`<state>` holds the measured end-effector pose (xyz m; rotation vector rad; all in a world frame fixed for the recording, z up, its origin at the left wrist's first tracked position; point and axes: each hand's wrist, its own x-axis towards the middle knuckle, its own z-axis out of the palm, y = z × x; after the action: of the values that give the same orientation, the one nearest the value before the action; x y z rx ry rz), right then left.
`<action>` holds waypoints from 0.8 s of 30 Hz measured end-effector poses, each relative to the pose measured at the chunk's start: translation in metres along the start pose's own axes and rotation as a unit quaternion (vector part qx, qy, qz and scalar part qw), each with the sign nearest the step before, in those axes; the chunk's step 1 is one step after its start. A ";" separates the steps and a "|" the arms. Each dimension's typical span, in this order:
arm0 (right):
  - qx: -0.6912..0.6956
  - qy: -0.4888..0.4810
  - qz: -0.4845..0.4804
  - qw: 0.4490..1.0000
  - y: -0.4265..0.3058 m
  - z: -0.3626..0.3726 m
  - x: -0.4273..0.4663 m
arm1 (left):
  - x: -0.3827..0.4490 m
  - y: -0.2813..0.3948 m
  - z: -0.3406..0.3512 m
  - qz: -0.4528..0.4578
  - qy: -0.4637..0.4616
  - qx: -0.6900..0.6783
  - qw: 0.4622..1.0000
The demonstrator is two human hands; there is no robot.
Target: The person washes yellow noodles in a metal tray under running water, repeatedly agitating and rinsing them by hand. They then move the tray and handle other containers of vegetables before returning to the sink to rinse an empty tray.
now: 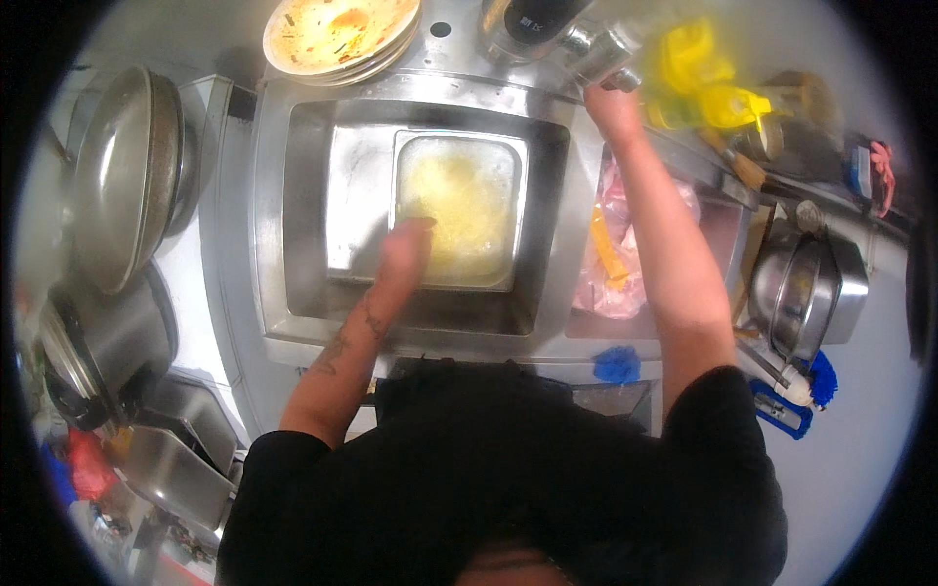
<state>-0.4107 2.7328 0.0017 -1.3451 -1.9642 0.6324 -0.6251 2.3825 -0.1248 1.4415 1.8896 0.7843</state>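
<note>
A rectangular stainless steel pan (521,212) sits inside the sink (271,220). It holds pale yellow, cloudy contents (462,212), with what looks like liquid around them. My left hand (407,251), blurred, is over the pan's left edge with its fingertips toward the yellow contents. Whether it grips anything is unclear. At the back right, my right hand (614,110) is closed around the lower end of a shiny metal fitting (604,55), perhaps part of a tap. A black-and-metal cylinder (538,22) stands beside the fitting.
Stacked soiled plates (341,36) stand behind the sink. Pink plastic bags (608,286) lie in the right basin, under my forearm. Yellow bottles (725,102) are at back right. Large pans (113,183) line the left, metal bowls (788,293) the right. A blue scrubber (617,365) rests at the front edge.
</note>
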 end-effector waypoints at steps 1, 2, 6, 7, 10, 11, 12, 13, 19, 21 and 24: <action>-0.019 0.017 -0.034 0.999 0.006 0.008 -0.004 | -0.002 0.001 -0.006 0.011 0.056 0.031 0.998; -0.047 0.038 -0.030 0.998 0.012 0.016 -0.014 | -0.005 0.000 -0.014 0.023 0.111 0.062 0.992; -0.086 -0.091 0.092 0.988 0.003 0.050 -0.100 | -0.019 -0.031 -0.007 -0.147 0.134 0.057 0.978; -0.101 -0.101 0.131 0.981 0.032 0.070 -0.133 | -0.020 -0.050 0.002 -0.211 0.115 0.028 0.970; -0.200 -0.259 0.187 0.926 0.053 0.091 -0.188 | -0.015 -0.058 0.007 -0.178 0.071 0.022 0.981; -0.145 -0.268 0.237 0.923 0.053 0.096 -0.197 | -0.014 -0.058 0.011 -0.188 0.090 0.004 0.978; -0.161 -0.239 0.233 0.929 0.064 0.103 -0.206 | -0.008 -0.052 0.010 -0.182 0.094 -0.020 0.978; -0.178 -0.213 0.227 0.934 0.067 0.106 -0.210 | -0.006 -0.044 0.006 -0.180 0.102 -0.045 0.977; -0.116 -0.216 0.181 0.952 0.057 0.083 -0.203 | -0.015 -0.034 -0.001 -0.159 0.180 -0.027 0.970; -0.100 -0.214 0.172 0.956 0.030 0.062 -0.204 | -0.019 -0.019 -0.016 -0.174 0.175 -0.038 0.968; -0.068 -0.208 0.168 0.961 -0.010 0.032 -0.194 | -0.031 0.009 -0.043 -0.219 0.153 -0.028 0.963</action>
<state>-0.3923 2.5474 -0.0608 -1.7678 -2.1498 1.0257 -0.6468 2.3512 -0.0869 0.8488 2.2861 0.8651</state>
